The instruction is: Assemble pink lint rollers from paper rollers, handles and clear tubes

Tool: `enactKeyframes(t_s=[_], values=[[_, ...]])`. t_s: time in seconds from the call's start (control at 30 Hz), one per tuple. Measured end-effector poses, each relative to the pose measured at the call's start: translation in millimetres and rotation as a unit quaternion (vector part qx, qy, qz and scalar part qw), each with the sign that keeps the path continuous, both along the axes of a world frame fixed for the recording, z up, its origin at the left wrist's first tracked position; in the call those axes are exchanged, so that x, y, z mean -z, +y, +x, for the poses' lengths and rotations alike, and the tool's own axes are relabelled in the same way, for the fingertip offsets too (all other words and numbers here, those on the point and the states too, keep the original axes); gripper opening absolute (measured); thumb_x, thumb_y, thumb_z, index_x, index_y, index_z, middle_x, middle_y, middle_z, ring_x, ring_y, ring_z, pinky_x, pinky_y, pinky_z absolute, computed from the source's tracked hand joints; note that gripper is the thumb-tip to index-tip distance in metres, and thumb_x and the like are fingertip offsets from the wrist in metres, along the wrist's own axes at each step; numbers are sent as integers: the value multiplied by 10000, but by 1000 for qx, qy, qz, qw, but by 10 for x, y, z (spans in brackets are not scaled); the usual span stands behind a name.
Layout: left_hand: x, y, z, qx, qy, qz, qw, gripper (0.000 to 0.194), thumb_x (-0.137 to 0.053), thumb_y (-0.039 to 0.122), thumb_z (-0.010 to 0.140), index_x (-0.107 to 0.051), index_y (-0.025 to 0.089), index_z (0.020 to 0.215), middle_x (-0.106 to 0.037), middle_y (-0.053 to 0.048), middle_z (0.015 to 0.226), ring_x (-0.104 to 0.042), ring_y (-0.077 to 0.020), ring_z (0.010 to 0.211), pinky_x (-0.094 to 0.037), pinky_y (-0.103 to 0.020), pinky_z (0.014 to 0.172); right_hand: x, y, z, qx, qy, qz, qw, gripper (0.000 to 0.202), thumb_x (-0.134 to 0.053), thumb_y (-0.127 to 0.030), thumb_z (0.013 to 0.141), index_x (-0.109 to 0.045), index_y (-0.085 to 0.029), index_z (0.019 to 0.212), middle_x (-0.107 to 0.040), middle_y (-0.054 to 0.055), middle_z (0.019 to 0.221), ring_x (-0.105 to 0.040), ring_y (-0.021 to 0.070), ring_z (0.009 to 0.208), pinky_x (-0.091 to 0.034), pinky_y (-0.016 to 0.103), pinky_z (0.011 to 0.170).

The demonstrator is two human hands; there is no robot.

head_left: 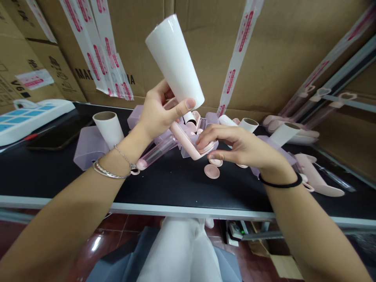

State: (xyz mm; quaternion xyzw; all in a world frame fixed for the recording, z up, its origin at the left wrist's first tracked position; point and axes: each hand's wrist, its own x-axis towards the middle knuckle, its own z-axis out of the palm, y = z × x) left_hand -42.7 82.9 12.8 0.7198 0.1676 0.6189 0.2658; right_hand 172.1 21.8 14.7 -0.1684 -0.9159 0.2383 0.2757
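My left hand [160, 107] grips a white paper roll [176, 58], tilted up to the left, with the thumb against its lower end. The same hand also holds a long pink plastic piece [186, 141] that slants down to the right. My right hand [232, 145] is closed at the lower end of that piece, with the fingers on a round pink cap [209, 148], partly covered by them. Just below lies a loose pink disc [212, 171] on the black table. Next to my left wrist is a clear tube with a pink end [155, 152].
White rolls [108, 127] stand or lie on both sides, among translucent purple covers [89, 147]. At right lies a pink handle-like part [315, 174]. A phone [58, 133] and a white-and-blue device [35, 117] are at left. Cardboard boxes [199, 47] wall the back.
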Motion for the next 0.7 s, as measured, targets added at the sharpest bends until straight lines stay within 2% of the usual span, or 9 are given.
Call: enactKeyframes(t_s=[0.2, 0.3, 0.37, 0.43, 0.5, 0.6, 0.7], values=[[3, -33, -11, -2, 1, 20, 1000, 431, -764, 535, 690, -565, 200, 872, -687, -46, 893, -684, -217, 954, -613, -387, 816, -15, -1, 31, 3, -7, -13, 1000, 224, -666, -293, 852, -657, -202, 1057, -674, 60, 1109, -622, 185, 1070, -494, 342, 967], [14, -29, -22, -27, 27, 31, 999, 470, -728, 575, 713, -565, 182, 912, -681, -48, 889, -692, -230, 948, -614, -365, 775, -55, -41, 90, 39, -7, -29, 999, 309, -705, -370, 811, -653, -224, 1079, -669, 52, 1133, -608, 214, 1094, -484, 376, 980], [28, -32, -16, -48, 53, 45, 996, 507, -696, 615, 723, -569, 183, 956, -678, -45, 889, -692, -238, 950, -612, -349, 737, -70, -81, 111, 98, 71, -45, 992, 314, -662, -460, 829, -651, -239, 1051, -671, 43, 1093, -617, 224, 1058, -495, 395, 956], [49, -56, 10, -54, 77, 58, 994, 533, -675, 635, 730, -574, 192, 1009, -678, -45, 915, -686, -245, 973, -608, -340, 727, -59, -114, 86, 163, 188, -44, 968, 346, -576, -545, 863, -633, -257, 1046, -660, 41, 1081, -623, 228, 1043, -509, 402, 935], [75, -108, 54, -38, 94, 61, 993, 543, -685, 623, 726, -579, 206, 1058, -683, -44, 962, -684, -238, 981, -607, -335, 740, -23, -129, 15, 204, 240, -30, 949, 434, -541, -611, 855, -591, -280, 1132, -635, 45, 1147, -611, 238, 1086, -517, 407, 933], [108, -213, 124, -7, 115, 48, 992, 535, -722, 560, 727, -581, 229, 1124, -690, -41, 1023, -693, -210, 943, -609, -314, 749, 48, -117, -117, 216, 196, -26, 956, 572, -555, -644, 830, -487, -300, 1283, -574, 52, 1290, -575, 253, 1167, -524, 414, 943], [121, -286, 156, 3, 129, 42, 991, 508, -744, 501, 735, -590, 235, 1140, -698, -39, 1031, -694, -193, 915, -605, -294, 739, 96, -85, -189, 208, 198, -21, 958, 528, -573, -568, 858, -455, -298, 1296, -552, 41, 1329, -576, 237, 1170, -528, 398, 946]])
